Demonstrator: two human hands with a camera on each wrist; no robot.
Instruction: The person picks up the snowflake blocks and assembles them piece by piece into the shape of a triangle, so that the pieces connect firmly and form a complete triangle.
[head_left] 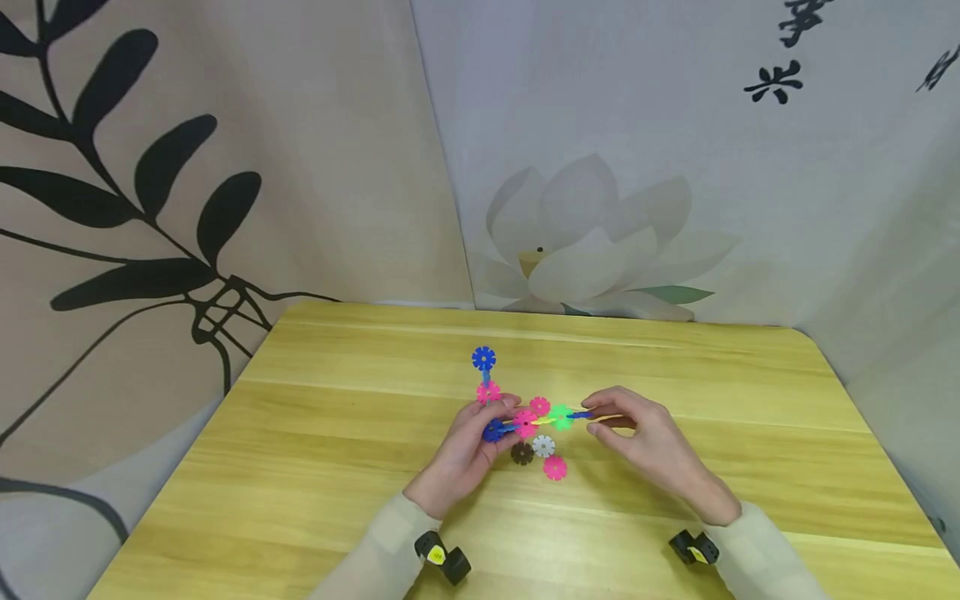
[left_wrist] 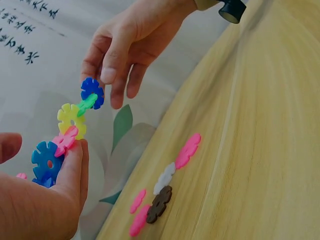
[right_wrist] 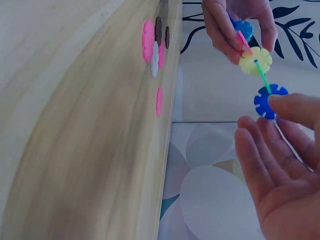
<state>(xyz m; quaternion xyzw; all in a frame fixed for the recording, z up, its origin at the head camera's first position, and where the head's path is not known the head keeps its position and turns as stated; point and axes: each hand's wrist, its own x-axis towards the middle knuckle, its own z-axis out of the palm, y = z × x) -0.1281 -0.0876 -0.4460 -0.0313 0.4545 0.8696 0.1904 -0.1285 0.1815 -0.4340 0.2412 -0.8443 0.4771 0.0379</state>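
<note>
My left hand (head_left: 468, 450) grips a chain of interlocked plastic snowflake discs, its thumb and fingers around a blue disc (head_left: 492, 430). To the right run a pink disc (head_left: 526, 423), a yellow disc (left_wrist: 71, 121), a green disc (head_left: 560, 417) and a dark blue end disc (right_wrist: 270, 101). Beyond the left hand, another pink disc (head_left: 488, 392) and a blue disc (head_left: 483, 358) appear in line, seemingly the chain's other arm; the fingers hide the join. My right hand (head_left: 652, 433) is at the dark blue end, thumb and fingers parted around it; firm contact is unclear.
Under the chain, a brown disc (head_left: 522, 452), a white disc (head_left: 543, 446) and a pink loose disc (head_left: 555, 467) lie on the wooden table (head_left: 337, 500). A smaller pink disc (head_left: 539, 406) lies farther back. Printed curtains (head_left: 337, 167) hang behind the table.
</note>
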